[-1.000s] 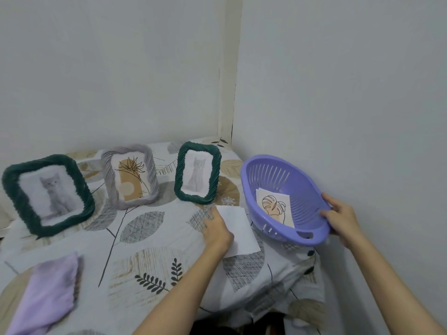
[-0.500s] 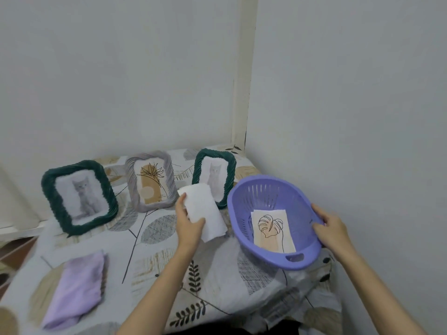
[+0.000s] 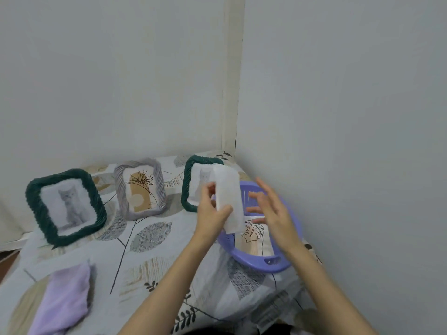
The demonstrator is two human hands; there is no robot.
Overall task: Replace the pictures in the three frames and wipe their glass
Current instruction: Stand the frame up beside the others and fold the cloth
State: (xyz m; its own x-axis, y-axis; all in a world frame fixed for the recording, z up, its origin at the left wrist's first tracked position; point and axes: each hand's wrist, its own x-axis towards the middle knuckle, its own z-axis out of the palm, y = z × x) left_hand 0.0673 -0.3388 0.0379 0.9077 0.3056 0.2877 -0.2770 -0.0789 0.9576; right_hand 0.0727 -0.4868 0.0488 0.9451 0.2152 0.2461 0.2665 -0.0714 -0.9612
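Three woven frames stand along the wall: a large dark green frame (image 3: 65,209) with a cat picture, a grey frame (image 3: 141,189) with a plant drawing, and a small dark green frame (image 3: 193,182) with a cat picture. My left hand (image 3: 211,213) pinches a white sheet of paper (image 3: 229,197), held upright in front of the small green frame and above the purple basket (image 3: 266,259). My right hand (image 3: 273,209) hovers open over the basket, fingers spread, just right of the paper. A leaf drawing (image 3: 255,235) lies inside the basket.
A folded lilac cloth (image 3: 63,296) lies at the table's front left. The table (image 3: 150,262) has a leaf-patterned cover and sits in a corner, with walls behind and close on the right. The basket sits at the table's right edge.
My left hand lifted the white paper off the table and carried it right, over the basket. My right hand let go of the basket rim and rose, open, toward the paper.
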